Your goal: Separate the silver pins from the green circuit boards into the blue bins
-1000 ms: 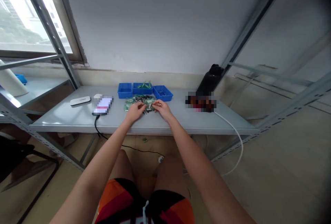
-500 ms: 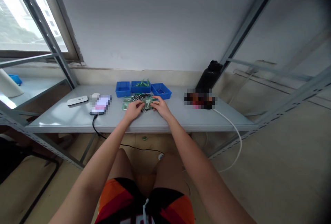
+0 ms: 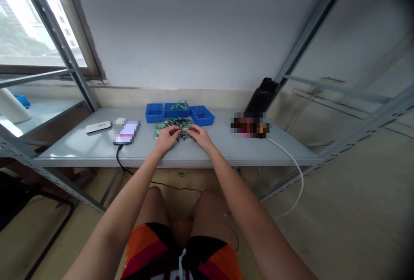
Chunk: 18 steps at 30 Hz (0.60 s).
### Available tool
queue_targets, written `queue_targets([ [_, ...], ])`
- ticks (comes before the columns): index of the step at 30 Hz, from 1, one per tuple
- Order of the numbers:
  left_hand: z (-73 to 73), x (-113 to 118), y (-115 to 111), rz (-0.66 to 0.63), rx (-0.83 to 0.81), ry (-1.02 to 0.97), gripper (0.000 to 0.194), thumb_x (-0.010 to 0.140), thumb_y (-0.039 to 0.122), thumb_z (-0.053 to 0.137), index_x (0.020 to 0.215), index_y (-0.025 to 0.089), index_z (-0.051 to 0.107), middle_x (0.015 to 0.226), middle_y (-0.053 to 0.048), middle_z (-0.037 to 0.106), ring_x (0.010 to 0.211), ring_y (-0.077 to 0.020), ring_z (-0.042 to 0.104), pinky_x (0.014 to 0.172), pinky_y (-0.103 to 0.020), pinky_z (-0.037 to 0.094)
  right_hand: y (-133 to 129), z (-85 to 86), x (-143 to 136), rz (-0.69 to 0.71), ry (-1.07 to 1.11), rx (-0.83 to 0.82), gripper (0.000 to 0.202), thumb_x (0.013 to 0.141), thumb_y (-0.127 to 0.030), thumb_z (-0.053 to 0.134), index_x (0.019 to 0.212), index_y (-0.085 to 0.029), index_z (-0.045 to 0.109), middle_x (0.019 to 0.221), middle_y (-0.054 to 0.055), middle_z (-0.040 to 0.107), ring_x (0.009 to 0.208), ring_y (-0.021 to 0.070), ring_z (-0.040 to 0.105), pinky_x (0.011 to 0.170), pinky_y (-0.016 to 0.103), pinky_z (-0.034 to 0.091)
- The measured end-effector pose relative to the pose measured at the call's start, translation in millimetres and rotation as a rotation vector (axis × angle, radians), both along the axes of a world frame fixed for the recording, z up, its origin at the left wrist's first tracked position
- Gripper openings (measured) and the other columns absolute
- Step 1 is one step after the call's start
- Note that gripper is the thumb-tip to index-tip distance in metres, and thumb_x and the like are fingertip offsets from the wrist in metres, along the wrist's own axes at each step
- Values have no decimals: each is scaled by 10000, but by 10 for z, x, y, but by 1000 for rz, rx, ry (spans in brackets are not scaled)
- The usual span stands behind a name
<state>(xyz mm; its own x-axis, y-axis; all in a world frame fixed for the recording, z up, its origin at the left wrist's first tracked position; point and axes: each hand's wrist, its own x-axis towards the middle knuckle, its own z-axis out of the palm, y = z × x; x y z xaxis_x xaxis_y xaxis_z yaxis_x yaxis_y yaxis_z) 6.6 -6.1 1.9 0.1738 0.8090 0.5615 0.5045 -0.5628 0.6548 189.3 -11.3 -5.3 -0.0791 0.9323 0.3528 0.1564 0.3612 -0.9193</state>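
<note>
A heap of small dark pieces, some of them screw-like (image 3: 176,122), lies on the grey table with clear-green plastic packets (image 3: 161,125) at its left side. Over the front of this heap, my left hand (image 3: 167,138) and my right hand (image 3: 201,136) face each other, fingers pinched on a small clear-green packet (image 3: 184,129) between them. What the packet contains is too small to make out. Fingers and packet cover part of the heap.
Behind the heap stand a blue tray (image 3: 154,113), a blue tray with green packets (image 3: 176,110) and one with small dark parts (image 3: 202,115). A phone (image 3: 127,132) on a cable and a white device (image 3: 98,127) lie left. A black bottle (image 3: 261,97) stands right.
My right hand has drawn slightly closer to the left, its fingers now more closed. The packet between the hands looks narrower and more bunched up.
</note>
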Motion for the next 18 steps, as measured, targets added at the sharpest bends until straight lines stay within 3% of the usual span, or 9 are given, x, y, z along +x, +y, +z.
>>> queue_targets([
  [7, 10, 14, -15, -1, 13, 6, 125, 815, 268, 612, 833, 175, 695, 715, -9, 673, 607, -138, 549, 634, -254, 431, -22, 23, 0, -58, -7, 25, 374, 747, -571, 591, 854, -219, 662, 828, 30, 608, 732, 153, 536, 593, 253, 422],
  [12, 6, 4, -23, 4, 20, 20, 134, 826, 278, 592, 819, 175, 676, 660, 6, 632, 581, -131, 519, 603, -248, 407, -45, 33, -17, -5, 7, -31, 367, 736, -558, 608, 805, -199, 644, 684, 9, 596, 660, 145, 547, 552, 247, 392],
  [18, -2, 0, -21, -2, 17, 11, 138, 825, 293, 594, 817, 177, 669, 655, 8, 631, 578, -130, 524, 604, -248, 415, -23, 22, -8, 17, 99, -37, 348, 650, -498, 698, 817, -199, 639, 711, 8, 624, 665, 144, 553, 572, 260, 408],
])
